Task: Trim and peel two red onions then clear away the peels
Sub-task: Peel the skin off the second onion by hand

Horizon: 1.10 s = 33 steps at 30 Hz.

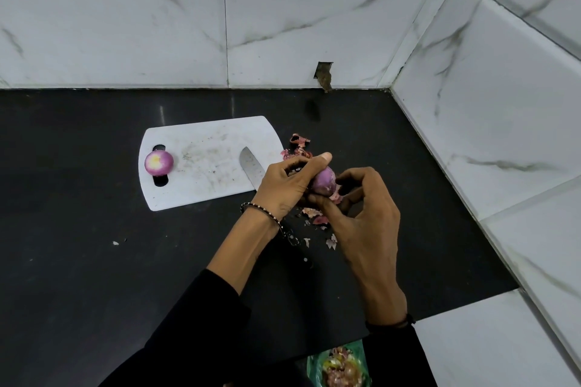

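Peeled onion (158, 162) on cutting board (204, 166), left end; second onion (323, 181) held aloft, skin partly on; peels (316, 217) scattered beneath.

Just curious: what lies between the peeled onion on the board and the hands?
From the onion, head view shows bare stained board, then the knife blade.

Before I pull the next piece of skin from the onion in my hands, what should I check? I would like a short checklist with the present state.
1. Second onion gripped by left hand: ok.
2. Right hand pinches at its lower end: ok.
3. All skin off second onion: not ok, a piece hangs below.
4. Knife out of the hands, flat on cutting board: ok.
5. First onion peeled, resting on the board: ok.
6. Peels cleared from counter: not ok, scattered under the hands.
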### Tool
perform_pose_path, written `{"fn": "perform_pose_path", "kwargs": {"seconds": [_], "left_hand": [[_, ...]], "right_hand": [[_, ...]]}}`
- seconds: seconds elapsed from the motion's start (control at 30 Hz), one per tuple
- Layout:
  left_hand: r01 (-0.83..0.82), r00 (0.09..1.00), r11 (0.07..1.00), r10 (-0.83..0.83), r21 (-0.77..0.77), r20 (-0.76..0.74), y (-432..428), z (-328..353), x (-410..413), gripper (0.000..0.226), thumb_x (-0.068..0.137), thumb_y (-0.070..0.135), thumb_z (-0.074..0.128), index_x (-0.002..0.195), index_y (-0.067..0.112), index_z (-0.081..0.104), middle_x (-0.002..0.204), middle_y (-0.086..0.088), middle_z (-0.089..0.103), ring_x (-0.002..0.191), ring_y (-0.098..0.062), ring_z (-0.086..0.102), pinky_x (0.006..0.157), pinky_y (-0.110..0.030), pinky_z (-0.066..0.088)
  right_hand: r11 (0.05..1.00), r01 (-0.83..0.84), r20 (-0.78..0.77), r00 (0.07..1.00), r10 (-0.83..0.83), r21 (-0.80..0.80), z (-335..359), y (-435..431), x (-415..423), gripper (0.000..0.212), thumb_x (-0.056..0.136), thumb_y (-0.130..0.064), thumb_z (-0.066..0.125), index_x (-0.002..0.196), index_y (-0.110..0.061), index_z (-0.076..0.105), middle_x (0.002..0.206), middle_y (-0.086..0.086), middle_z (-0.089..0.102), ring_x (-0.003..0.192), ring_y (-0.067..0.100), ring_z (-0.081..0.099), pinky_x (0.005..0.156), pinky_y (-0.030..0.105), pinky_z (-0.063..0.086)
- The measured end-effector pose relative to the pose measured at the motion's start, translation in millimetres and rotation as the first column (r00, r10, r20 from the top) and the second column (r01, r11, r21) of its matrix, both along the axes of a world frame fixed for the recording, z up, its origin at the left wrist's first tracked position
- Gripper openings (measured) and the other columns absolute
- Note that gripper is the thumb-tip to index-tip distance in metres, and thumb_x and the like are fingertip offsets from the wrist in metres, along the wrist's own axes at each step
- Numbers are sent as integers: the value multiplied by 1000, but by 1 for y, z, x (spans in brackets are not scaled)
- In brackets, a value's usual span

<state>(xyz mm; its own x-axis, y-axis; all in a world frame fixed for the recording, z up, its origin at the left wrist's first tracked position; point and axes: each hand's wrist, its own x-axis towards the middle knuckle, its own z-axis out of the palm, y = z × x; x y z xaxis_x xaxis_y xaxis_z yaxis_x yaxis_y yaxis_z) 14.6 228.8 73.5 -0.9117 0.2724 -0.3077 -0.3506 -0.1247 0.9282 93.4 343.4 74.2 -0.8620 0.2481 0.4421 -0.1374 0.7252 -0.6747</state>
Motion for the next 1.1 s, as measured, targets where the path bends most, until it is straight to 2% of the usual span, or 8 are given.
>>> {"fn": "perform_pose_path", "kwargs": {"seconds": [0.13,0.3,0.5,0.6,0.7,0.87,1.03,1.1], "left_hand": [[-10,1000,999,10,-35,11,-2,0,-1,33,84,46,73,91,14,77,86,-9,76,81,-24,74,72,-37,62],[-31,997,999,32,-19,74,-7,3,-1,35,85,44,73,85,9,74,75,-14,74,66,-28,74,61,-36,62],[-56,978,996,69,-71,195,-9,-4,-4,52,83,55,69,84,3,73,75,-15,75,69,-30,75,77,-46,62],[-47,973,998,57,-49,223,-11,-1,-3,48,86,52,67,82,5,71,71,-15,74,61,-27,73,63,-37,63],[-26,970,999,33,-30,242,-13,0,-2,48,89,51,64,86,3,68,68,-16,73,57,-27,71,54,-32,61],[-19,965,1000,15,13,263,-13,0,-2,44,88,49,67,89,5,66,69,-13,74,64,-27,73,63,-35,63],[13,955,997,-33,71,295,-14,-3,-2,41,85,43,73,94,3,67,81,-17,76,74,-27,74,73,-40,63],[-1,946,995,-30,97,321,-14,-3,-3,43,84,40,75,99,0,67,87,-19,75,77,-27,74,76,-41,62]], "right_hand": [[998,-43,-44,998,45,39,0,1,-1,31,83,-32,74,106,-15,65,102,-11,57,79,5,58,70,9,48],[987,-105,-49,993,112,122,2,8,1,15,89,-11,74,104,-11,72,105,-4,62,90,4,60,74,6,45],[972,-180,76,983,170,154,-6,10,5,12,92,-17,66,104,-15,67,109,-8,59,90,8,59,68,16,47],[973,-174,98,982,161,151,-9,12,7,14,92,-13,68,106,-15,66,109,-9,58,91,8,58,70,14,46],[985,-127,88,989,117,120,-8,12,9,12,92,-16,67,104,-16,64,105,-9,58,89,6,59,69,13,48],[999,36,49,998,-38,40,-12,14,11,15,89,-14,74,103,-16,69,101,-7,62,87,2,61,70,10,49],[987,143,153,976,-152,66,-24,22,14,18,86,-18,77,103,-22,71,99,-9,68,84,3,65,73,22,56],[985,159,194,966,-168,62,-27,24,16,21,90,-19,73,110,-23,72,101,-9,72,84,1,65,74,20,55]]}}
